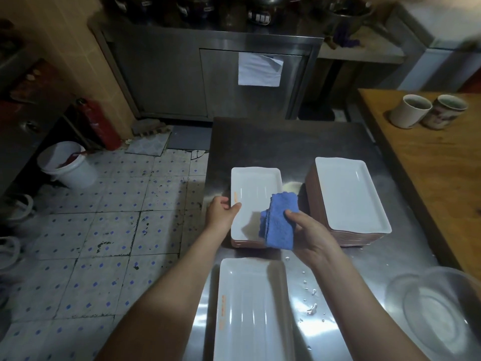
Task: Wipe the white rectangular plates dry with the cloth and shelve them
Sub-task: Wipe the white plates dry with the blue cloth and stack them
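the white plate [253, 201] lies on a low stack [247, 243] mid tabletop [260, 144], long axis running near to far, its left rim pinched by the left hand [222, 212], while the right hand [309, 235], fingers [291, 213] gripping the folded blue cloth [279, 222], sits at its near right corner, so wiping would run toward the far end.

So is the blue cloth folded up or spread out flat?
Folded: the blue cloth shows stacked layers along its left edge, gripped by the right hand over the plate.
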`<action>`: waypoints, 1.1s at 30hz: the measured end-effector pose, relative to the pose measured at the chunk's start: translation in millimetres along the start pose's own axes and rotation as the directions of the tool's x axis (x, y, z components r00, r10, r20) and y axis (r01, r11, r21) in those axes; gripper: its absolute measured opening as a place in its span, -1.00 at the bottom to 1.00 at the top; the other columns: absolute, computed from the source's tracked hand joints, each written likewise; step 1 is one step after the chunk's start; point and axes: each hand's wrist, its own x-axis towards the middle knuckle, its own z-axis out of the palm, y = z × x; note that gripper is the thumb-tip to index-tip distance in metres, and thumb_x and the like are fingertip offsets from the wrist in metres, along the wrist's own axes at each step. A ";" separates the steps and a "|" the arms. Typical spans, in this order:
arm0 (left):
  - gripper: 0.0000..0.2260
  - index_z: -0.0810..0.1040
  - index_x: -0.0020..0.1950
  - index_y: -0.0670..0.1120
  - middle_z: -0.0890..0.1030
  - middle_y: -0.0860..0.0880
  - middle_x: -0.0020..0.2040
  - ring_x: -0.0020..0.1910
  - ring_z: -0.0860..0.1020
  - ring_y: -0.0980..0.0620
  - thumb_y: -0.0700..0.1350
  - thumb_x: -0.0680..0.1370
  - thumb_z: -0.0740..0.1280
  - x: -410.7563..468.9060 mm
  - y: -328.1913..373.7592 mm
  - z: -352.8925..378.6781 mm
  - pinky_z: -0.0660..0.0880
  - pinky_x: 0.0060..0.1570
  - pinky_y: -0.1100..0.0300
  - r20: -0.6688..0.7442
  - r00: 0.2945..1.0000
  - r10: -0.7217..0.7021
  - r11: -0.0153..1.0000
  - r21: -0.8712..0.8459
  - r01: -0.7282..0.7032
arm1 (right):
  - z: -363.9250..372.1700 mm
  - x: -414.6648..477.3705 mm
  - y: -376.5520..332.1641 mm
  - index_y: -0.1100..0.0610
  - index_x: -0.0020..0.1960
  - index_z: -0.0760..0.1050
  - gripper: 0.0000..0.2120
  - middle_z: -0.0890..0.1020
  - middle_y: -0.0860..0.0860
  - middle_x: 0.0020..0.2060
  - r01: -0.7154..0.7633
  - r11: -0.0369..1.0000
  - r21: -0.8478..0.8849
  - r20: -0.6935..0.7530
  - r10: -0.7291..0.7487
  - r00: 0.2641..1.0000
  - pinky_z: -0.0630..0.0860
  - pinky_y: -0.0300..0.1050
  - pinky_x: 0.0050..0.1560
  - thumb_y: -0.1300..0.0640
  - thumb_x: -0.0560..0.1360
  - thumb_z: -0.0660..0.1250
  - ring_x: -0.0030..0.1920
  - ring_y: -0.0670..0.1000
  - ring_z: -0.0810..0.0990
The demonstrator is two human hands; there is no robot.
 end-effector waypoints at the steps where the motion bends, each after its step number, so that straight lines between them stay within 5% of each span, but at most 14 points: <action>1: -0.65 0.46 0.18 -0.22 0.53 -0.15 0.01 -0.01 0.53 -0.08 -0.12 0.47 0.42 2.4 -0.4 1.2 0.38 -0.10 0.21 0.003 1.000 0.007 1.000 0.018 -0.008 | -0.7 3.3 0.0 0.38 0.30 0.40 -0.36 0.55 0.35 0.08 -0.004 1.000 0.005 -0.007 0.005 1.000 0.49 0.18 0.13 0.26 0.25 0.44 0.05 0.27 0.56; 7: -0.87 0.54 0.00 -0.22 0.53 -0.10 -0.13 -0.16 0.48 -0.02 -0.21 0.47 0.35 8.3 2.4 0.5 0.38 -0.17 0.22 -0.032 0.996 0.088 0.980 0.184 -0.081 | -5.3 12.2 0.2 0.34 0.26 0.43 -0.55 0.56 0.34 0.05 -0.036 0.999 0.015 0.012 0.036 0.999 0.44 0.18 0.20 0.28 0.38 0.26 0.05 0.26 0.55; 13: -0.89 0.51 0.00 -0.20 0.53 -0.08 -0.09 -0.16 0.46 -0.03 -0.20 0.55 0.23 1.0 15.6 -7.4 0.32 -0.23 0.21 -0.064 0.986 0.156 0.952 0.274 -0.133 | -0.3 5.7 -3.2 0.36 0.31 0.39 -0.51 0.58 0.33 0.02 -0.035 0.999 0.024 -0.016 0.035 0.999 0.61 0.04 -0.15 0.29 0.40 0.25 -0.07 0.23 0.62; 17: -0.95 0.34 0.00 -0.16 0.45 -0.07 -0.15 -0.28 0.40 -0.01 -0.19 0.60 0.13 -10.9 30.3 -9.6 0.23 -0.44 0.20 -0.034 0.988 0.150 0.956 0.260 -0.136 | 0.0 0.4 -9.4 0.39 0.33 0.37 -0.62 0.59 0.33 -0.02 -0.010 1.000 0.010 -0.005 0.010 1.000 0.62 0.02 -0.19 0.32 0.53 0.16 -0.12 0.21 0.65; 23: -0.94 0.26 0.02 -0.14 0.42 -0.05 -0.15 -0.33 0.37 0.08 -0.18 0.60 0.12 -29.2 40.6 -11.3 0.29 -0.36 0.19 0.009 0.997 0.078 0.995 0.067 -0.078 | 3.4 -14.6 -22.3 0.39 0.23 0.42 -0.72 0.67 0.24 -0.14 0.132 0.971 -0.198 -0.040 -0.142 0.989 0.61 -0.04 -0.27 0.38 0.54 0.19 -0.20 0.16 0.69; 26: -0.94 0.29 0.05 -0.10 0.46 -0.08 -0.08 -0.22 0.44 0.03 -0.15 0.60 0.14 -47.9 42.9 -13.3 0.39 -0.21 0.15 0.029 1.000 0.007 0.995 -0.097 -0.005 | 9.5 -27.2 -30.1 0.37 0.23 0.44 -0.72 0.64 0.22 -0.03 0.158 0.930 -0.332 -0.053 -0.186 0.981 0.60 0.01 -0.11 0.36 0.53 0.22 -0.08 0.16 0.64; 29: -0.90 0.40 0.09 -0.09 0.54 -0.09 -0.06 -0.07 0.52 -0.08 -0.15 0.60 0.14 -76.9 50.4 -18.0 0.46 -0.04 0.04 0.088 0.996 -0.009 0.971 -0.238 0.030 | 19.9 -43.4 -35.1 0.27 0.17 0.48 -0.77 0.60 0.21 0.04 0.131 0.896 -0.425 -0.055 -0.170 0.984 0.55 0.01 -0.08 0.30 0.52 0.27 -0.01 0.18 0.59; 33: -0.78 0.60 -0.04 -0.10 0.66 -0.10 -0.14 -0.15 0.60 -0.07 -0.03 0.60 0.21 -121.2 64.6 -22.8 0.48 -0.13 0.12 0.177 0.984 -0.001 0.920 -0.385 0.070 | 33.9 -67.9 -34.6 0.11 0.09 0.50 -0.68 0.62 0.18 0.03 0.100 0.877 -0.469 -0.025 -0.126 0.992 0.54 0.22 0.09 0.21 0.36 0.43 0.03 0.21 0.61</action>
